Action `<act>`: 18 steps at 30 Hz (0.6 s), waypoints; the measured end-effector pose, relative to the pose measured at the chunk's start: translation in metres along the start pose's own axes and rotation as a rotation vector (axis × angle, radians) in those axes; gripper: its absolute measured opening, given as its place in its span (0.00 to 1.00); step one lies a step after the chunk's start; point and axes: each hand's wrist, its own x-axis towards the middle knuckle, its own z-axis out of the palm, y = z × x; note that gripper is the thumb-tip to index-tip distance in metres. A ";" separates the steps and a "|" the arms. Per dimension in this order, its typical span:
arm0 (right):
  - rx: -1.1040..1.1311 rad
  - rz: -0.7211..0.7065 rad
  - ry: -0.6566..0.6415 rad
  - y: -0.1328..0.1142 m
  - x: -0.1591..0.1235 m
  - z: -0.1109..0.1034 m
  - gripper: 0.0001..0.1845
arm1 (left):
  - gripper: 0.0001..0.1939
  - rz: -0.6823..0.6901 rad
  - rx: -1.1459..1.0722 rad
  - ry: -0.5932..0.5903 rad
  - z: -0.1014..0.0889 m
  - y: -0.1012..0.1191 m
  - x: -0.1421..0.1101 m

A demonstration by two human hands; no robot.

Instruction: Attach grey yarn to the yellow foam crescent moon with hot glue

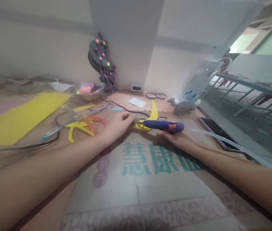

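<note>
My right hand [174,137] grips a blue glue gun [163,125], held level with its nozzle pointing left. A clear glue stick [222,140] trails from its back end to the right. My left hand [118,125] is closed in a pinch at the nozzle tip, pressing a small grey piece [137,120] against a yellow crescent-shaped foam cutout [153,116]. What the fingers pinch is too small to name with certainty. Both hands rest over a flattened cardboard sheet [138,179] with green printed characters.
Orange-handled scissors [87,121] and yellow foam scraps lie left of my left hand, beside a large yellow sheet [22,117]. A black cord [126,110] runs across. A phone [216,131] lies at right. A dark crescent hanging with pompoms [100,59] leans in the corner. Grey yarn [183,107] sits behind.
</note>
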 end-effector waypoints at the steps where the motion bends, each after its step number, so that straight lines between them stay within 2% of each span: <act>1: -0.012 -0.006 0.003 0.000 0.000 0.000 0.18 | 0.19 -0.001 -0.001 0.001 0.000 0.000 0.000; 9: -0.124 -0.108 -0.019 -0.001 0.001 -0.005 0.16 | 0.19 -0.008 0.012 0.002 -0.001 0.002 -0.001; 18: -0.084 -0.095 0.001 0.004 0.004 -0.006 0.14 | 0.18 -0.021 -0.001 0.007 0.000 0.004 0.000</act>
